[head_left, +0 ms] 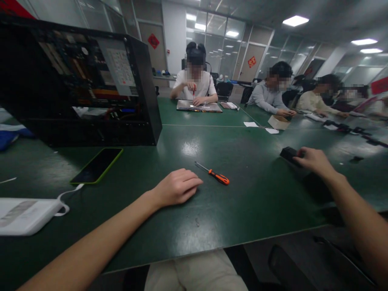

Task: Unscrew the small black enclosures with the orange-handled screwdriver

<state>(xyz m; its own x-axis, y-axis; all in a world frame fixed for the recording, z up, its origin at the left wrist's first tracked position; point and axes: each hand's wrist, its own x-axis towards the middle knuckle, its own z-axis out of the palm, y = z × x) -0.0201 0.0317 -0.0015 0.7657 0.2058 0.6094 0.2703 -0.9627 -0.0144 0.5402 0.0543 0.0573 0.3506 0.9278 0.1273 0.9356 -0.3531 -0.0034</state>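
Observation:
My left hand (178, 186) rests on the green table, fingers loosely together and lying on the surface with nothing in them. Just right of its fingertips lies a screwdriver (218, 176) with an orange and black handle, its shaft pointing up and left. Over at the right, my right hand (313, 161) grips a small black block-shaped object (289, 153) between thumb and fingers. That object sits at or just above the tabletop; its exact kind does not show.
An open black computer case (151, 93) stands at the left. Before it lie a phone (97, 166) with a green edge and a cabled white power bank (28, 216). Across the table (242, 218), a person (195, 83) works with a red-handled tool over a flat panel. Others sit right.

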